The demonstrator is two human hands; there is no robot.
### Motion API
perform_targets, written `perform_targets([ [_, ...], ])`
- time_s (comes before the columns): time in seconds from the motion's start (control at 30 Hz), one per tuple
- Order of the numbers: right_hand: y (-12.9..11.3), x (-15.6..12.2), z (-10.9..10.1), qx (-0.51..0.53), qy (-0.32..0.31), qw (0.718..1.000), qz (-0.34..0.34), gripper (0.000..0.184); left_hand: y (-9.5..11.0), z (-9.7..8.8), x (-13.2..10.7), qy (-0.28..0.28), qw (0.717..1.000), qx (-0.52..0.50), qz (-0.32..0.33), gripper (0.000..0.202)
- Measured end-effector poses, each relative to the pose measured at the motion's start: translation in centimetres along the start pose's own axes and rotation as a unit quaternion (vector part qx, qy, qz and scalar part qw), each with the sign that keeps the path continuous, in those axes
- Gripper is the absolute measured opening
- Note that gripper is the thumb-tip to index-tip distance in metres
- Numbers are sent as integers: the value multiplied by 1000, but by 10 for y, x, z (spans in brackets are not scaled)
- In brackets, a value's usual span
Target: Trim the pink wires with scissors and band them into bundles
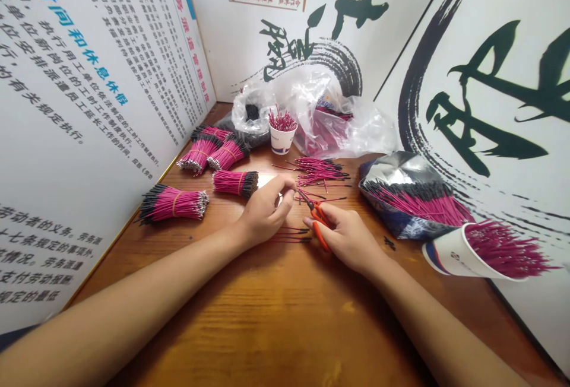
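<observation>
My right hand (pixel 350 235) is closed round the handles of orange-handled pliers (pixel 319 221). Their thin dark jaws point up and left, reaching my left fingertips. My left hand (pixel 269 206) has its thumb and forefinger pinched together at the jaw tips; whatever is between them is too small to make out. Just below the hands lie a few pink wires (pixel 287 230) with black ends. Beyond the pliers a loose heap of similar pink wires (pixel 318 170) is spread on the wooden table (pixel 267 316).
Banded wire bundles (pixel 178 203) lie at the left. A paper cup (pixel 281 140) of wires stands at the back beside clear plastic bags (pixel 351 132). To the right are an open foil bag (pixel 396 221) of wires and a tipped paper cup (pixel 449 253). Printed panels (pixel 111 66) enclose the table.
</observation>
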State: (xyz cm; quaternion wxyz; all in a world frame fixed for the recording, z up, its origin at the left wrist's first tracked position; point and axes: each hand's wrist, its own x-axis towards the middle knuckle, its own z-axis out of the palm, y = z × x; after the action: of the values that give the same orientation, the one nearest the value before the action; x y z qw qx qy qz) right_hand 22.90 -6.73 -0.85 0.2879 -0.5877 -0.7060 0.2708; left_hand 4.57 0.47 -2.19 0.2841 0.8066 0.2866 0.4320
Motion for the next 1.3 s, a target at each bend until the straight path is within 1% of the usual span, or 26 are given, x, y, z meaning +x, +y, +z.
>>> perform_targets([
  [0.5, 1, 0, 0, 13, -13, 1000, 5, 35, 0, 0, 0, 0, 1000, 9, 4, 14],
  [0.77, 1, 1, 0, -3, 1, 1000, 5, 35, 0, 0, 1, -1, 1000, 6, -8, 15],
  [1.0, 1, 0, 0, 18, -7, 1000, 9, 36, 0, 0, 1, 2, 1000, 2, -3, 15],
  [1.3, 0, 0, 0, 18, -5, 1000, 4, 37, -1, 1, 1, 4, 1000, 1, -4, 14],
])
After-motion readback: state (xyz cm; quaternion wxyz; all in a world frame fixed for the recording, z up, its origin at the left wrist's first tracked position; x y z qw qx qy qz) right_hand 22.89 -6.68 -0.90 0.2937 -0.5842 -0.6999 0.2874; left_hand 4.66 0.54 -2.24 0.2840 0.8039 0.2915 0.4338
